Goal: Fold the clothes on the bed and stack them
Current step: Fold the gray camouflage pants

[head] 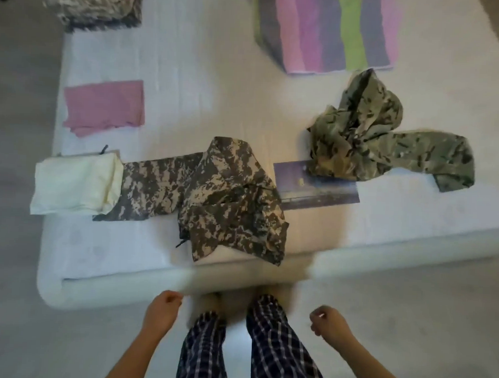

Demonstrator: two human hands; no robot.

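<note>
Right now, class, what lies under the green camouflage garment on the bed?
A flat purple sheet sticks out from under the green camouflage garment, lying on the white bed. How far the sheet runs beneath, and anything else there, is covered.

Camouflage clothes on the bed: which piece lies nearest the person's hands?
The grey-and-tan pixel-pattern garment in the middle, reaching the near edge of the bed; the green camouflage garment lies crumpled farther back on the right.

Left grip [163, 306], right grip [327, 320] extended forward, fingers loosely curled, both empty.
</note>
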